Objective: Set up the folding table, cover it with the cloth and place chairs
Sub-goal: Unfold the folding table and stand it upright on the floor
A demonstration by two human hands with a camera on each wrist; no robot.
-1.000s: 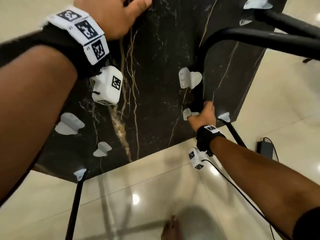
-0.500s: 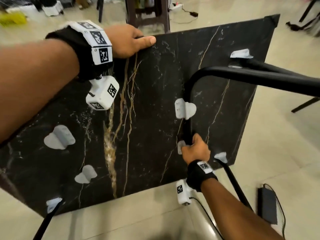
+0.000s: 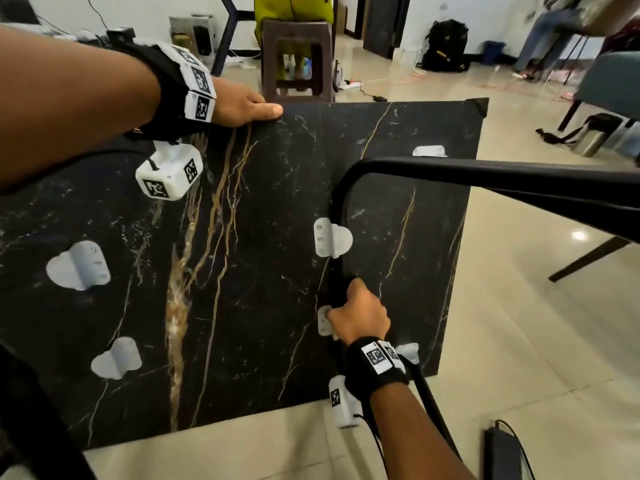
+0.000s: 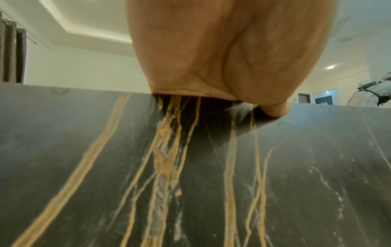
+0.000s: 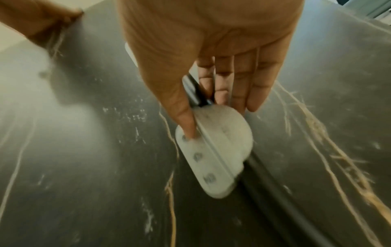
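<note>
The folding table [image 3: 259, 271] stands tilted on its edge on the floor, its black gold-veined underside facing me. My left hand [image 3: 242, 105] grips the panel's top edge, fingers hidden over the far side and thumb lying along the rim; the left wrist view shows the palm [image 4: 222, 58] against that edge. A black tubular leg frame [image 3: 485, 174] swings out to the right. My right hand [image 3: 360, 317] holds the tube low down between white brackets [image 3: 330, 241]. In the right wrist view the fingers [image 5: 243, 80] curl round the tube [image 5: 275, 192] and the thumb presses a bracket [image 5: 215, 150].
A brown plastic stool [image 3: 296, 60] stands just behind the table. Further back are a black backpack [image 3: 446, 46] and floor cables. A chair [image 3: 613, 84] is at the right. A black power adapter [image 3: 502, 455] lies on the tiles near my right arm. Another black leg [image 3: 41, 427] crosses lower left.
The view has lifted from the floor towards the room, and the panel now sits lower in view. Both hands keep the same grips.
</note>
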